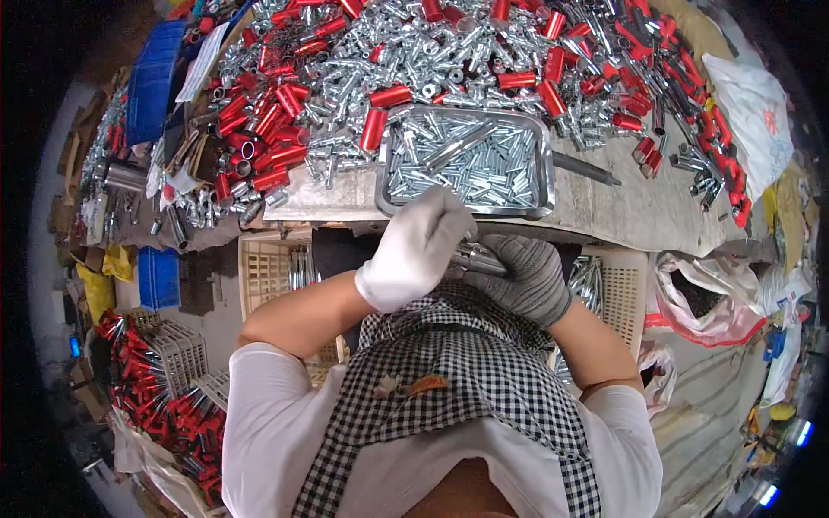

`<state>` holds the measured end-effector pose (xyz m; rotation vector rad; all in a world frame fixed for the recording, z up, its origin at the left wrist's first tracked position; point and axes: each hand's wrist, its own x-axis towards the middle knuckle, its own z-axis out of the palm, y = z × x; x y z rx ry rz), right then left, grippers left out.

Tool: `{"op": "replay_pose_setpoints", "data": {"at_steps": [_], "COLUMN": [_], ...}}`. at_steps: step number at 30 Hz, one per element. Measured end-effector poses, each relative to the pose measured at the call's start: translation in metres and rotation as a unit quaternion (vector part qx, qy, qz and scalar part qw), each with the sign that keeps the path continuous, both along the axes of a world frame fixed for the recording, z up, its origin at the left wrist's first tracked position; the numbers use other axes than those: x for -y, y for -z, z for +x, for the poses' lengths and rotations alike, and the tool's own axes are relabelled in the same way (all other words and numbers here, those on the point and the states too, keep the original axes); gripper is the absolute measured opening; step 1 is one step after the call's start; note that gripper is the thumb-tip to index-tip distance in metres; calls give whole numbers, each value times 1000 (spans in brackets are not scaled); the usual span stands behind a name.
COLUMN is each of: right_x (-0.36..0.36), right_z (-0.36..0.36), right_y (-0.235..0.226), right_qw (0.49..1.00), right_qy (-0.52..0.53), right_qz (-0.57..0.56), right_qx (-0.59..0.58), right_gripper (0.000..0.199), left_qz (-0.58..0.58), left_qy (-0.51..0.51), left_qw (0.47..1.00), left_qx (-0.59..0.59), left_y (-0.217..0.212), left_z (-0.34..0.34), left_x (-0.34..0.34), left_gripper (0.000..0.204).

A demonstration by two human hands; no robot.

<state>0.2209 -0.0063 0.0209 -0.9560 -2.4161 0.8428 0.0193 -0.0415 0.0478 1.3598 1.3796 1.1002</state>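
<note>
Beyond the fingers, a long workbench (622,207) spreads across the upper part of the view, heaped with a mass of loose silver metal fittings (363,60) mixed with red cylindrical sleeves (268,129). Just past the fingertips, at the bench's near edge, sits a rectangular steel tray (540,147) filled with small silver pins. A single dark rod (587,168) lies on the bare bench just beside the tray's far-right side. Below the fingers and off to both sides stand cream plastic crates (268,276), holding more silver parts; further left and lower, another crate (177,354) sits among a pile of red-handled pieces. White plastic bags (751,112) slump at the right end of the bench.

Close above a black-and-white checked apron (458,380), the two gloved hands meet. The left hand (419,250), in a white glove, has its fingers curled down and narrow over the end of a small silver metal part (475,257). The right hand (522,276), in a grey knit glove, wraps its fingers around the same part from beneath, gripping it. The part lies between the two palms, just short of the tray's near rim, with only a short shiny stretch of it showing between the gloves.
</note>
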Motion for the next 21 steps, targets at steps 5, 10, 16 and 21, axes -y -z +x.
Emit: {"op": "replay_pose_setpoints", "data": {"at_steps": [5,10,16,21], "right_x": [0,-4,-4,4], "right_z": [-3,-7,1,6], "right_y": [-14,-14,5,0], "right_qw": [997,998,991,973], "right_qy": [10,15,12,-67], "right_qz": [27,4,113,212], "right_qx": [65,60,67,68], "right_gripper": [47,46,48,55], "left_qz": [248,326,236,-51], "left_qy": [156,150,226,265], "left_qw": [954,914,860,946], "left_qx": [-63,-191,-391,-178], "left_y": [12,12,-8,-12], "left_z": [-22,-22,-13,-25], "left_x": [-8,-9,-3,-14], "left_gripper": [8,8,12,41]}}
